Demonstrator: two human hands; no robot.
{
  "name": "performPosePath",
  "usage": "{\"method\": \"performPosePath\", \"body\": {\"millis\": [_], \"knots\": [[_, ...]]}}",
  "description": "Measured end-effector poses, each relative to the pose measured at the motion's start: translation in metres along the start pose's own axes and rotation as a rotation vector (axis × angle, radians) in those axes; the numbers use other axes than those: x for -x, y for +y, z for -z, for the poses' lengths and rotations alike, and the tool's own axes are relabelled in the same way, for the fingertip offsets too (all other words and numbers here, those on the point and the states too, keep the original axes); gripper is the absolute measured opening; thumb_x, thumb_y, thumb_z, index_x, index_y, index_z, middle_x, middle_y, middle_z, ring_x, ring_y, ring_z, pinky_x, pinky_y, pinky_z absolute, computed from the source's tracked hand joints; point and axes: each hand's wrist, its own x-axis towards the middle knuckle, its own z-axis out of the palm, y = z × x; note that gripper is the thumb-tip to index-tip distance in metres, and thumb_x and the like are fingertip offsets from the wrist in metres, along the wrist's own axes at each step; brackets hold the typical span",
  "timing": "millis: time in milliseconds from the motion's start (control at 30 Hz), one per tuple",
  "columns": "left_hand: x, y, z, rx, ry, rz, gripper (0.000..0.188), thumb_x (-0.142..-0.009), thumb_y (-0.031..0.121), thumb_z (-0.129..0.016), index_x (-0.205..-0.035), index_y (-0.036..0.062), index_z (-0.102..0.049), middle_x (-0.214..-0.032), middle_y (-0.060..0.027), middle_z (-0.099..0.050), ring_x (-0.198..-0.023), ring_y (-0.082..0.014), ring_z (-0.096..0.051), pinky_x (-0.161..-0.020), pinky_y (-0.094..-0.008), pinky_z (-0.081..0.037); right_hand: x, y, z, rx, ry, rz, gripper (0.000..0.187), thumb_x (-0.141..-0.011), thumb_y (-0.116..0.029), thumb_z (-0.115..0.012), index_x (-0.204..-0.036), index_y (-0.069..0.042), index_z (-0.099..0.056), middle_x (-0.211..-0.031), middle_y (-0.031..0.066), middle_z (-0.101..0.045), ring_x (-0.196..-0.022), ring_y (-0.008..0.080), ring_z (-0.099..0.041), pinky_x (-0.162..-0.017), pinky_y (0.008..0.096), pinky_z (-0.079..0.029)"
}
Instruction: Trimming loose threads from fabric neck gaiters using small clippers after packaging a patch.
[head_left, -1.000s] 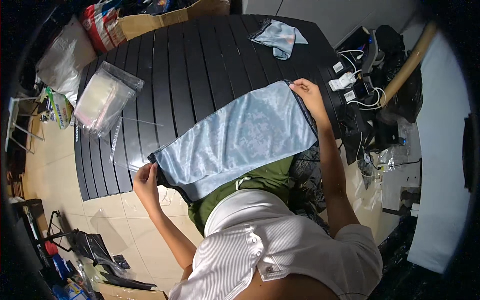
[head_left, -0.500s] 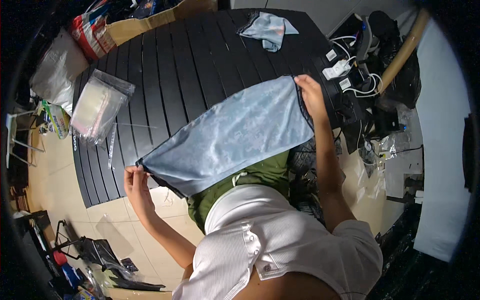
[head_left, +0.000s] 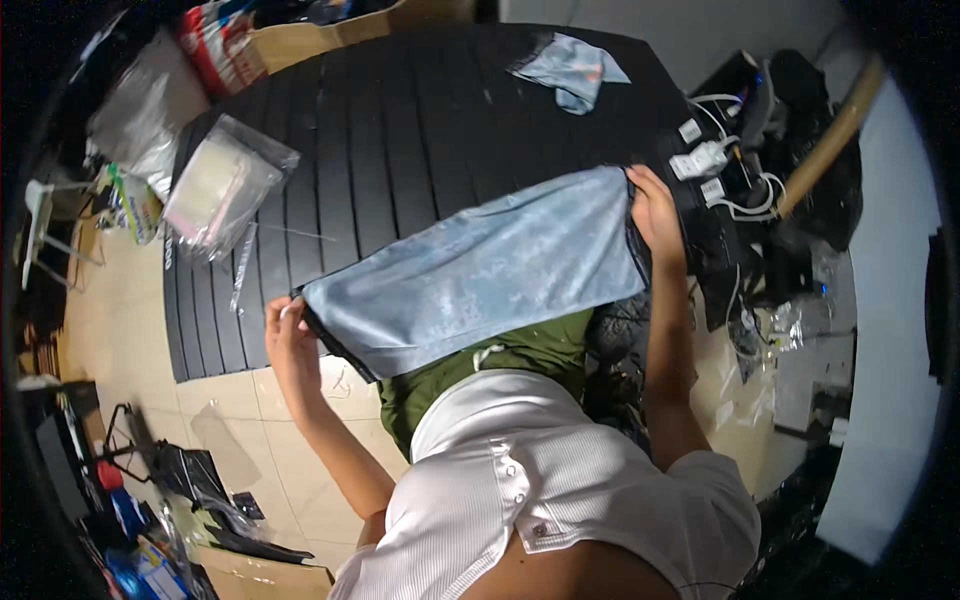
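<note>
A light blue, faintly patterned piece of fabric with black edging at both ends is stretched between my hands, over my lap and the near side of the black slatted table. My left hand pinches its upper left corner by the black edge. At the other end, my right hand grips the upper right corner, thumb and fingers closed on the edging. The fabric's lower edge hangs loose across my green shorts. What kind of fabric article it is, I cannot tell.
A crumpled blue cloth lies at the table's far side. Clear plastic bags rest on its left. White plugs and cables crowd the right edge, beside a long cardboard tube. A cardboard box stands behind.
My left hand has moved slightly up and right, and the fabric's left end has opened from a slanted point into a straighter edge. Both hands keep their hold, while the whole view has shifted a little.
</note>
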Motion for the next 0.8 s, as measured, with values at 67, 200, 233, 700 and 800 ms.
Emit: {"method": "performPosePath", "body": {"millis": [67, 200, 233, 700, 800], "knots": [[-0.008, -0.008, 0.009, -0.019, 0.067, 0.005, 0.02, -0.083, 0.008, -0.057, -0.101, 0.0085, -0.049, -0.071, 0.0038, -0.049, -0.061, -0.003, -0.042, -0.055, -0.0171, -0.033, 0.003, 0.001, 0.003, 0.011, -0.049, -0.006, 0.01, -0.088, -0.008, -0.048, -0.089, -0.002, -0.056, -0.087, 0.0032, -0.054, -0.086, 0.012, -0.05, -0.081, 0.0234, -0.036], [-0.016, -0.015, -0.006, -0.177, 0.001, -0.027, 0.048, -0.081, 0.002, -0.056, -0.126, 0.0113, -0.042, -0.067, 0.0068, -0.042, -0.054, 0.0011, -0.033, -0.044, -0.0139, -0.022, 0.005, 0.009, 0.028, 0.11, 0.173, -0.054, 0.021, -0.088, -0.008, -0.047, -0.107, 0.003, -0.049, -0.105, 0.0063, -0.052, -0.098, 0.0143, -0.048, -0.087, 0.0248, -0.035], [-0.018, -0.012, -0.007, -0.206, -0.057, -0.017, 0.05, -0.08, 0.001, -0.057, -0.127, 0.0133, -0.042, -0.068, 0.0081, -0.041, -0.053, 0.0016, -0.031, -0.042, -0.0139, -0.021, 0.006, 0.01, 0.031, 0.127, 0.173, -0.036, 0.023, -0.088, -0.007, -0.047, -0.11, 0.002, -0.048, -0.108, 0.0075, -0.052, -0.1, 0.0156, -0.048, -0.088, 0.026, -0.035], [-0.026, -0.001, -0.019, -0.153, -0.087, 0.153, 0.052, -0.078, -0.001, -0.057, -0.127, 0.0111, -0.043, -0.082, 0.0057, -0.05, -0.064, 0.0003, -0.043, -0.049, -0.0138, -0.03, -0.021, -0.016, 0.009, 0.915, 0.358, 0.118, 0.025, -0.087, -0.015, -0.051, -0.108, -0.004, -0.056, -0.101, 0.0033, -0.057, -0.079, 0.0108, -0.054, -0.071, 0.0234, -0.042], [-0.039, -0.03, -0.003, -0.09, 0.026, 0.144, 0.047, -0.081, 0.004, -0.057, -0.126, 0.0077, -0.043, -0.084, 0.0045, -0.051, -0.062, -0.0001, -0.041, -0.049, -0.0137, -0.031, -0.015, -0.003, -0.004, 1.337, 0.485, 0.345, 0.029, -0.083, -0.026, -0.057, -0.102, -0.003, -0.057, -0.073, 0.005, -0.06, -0.067, 0.0133, -0.055, -0.068, 0.0259, -0.044]]}}
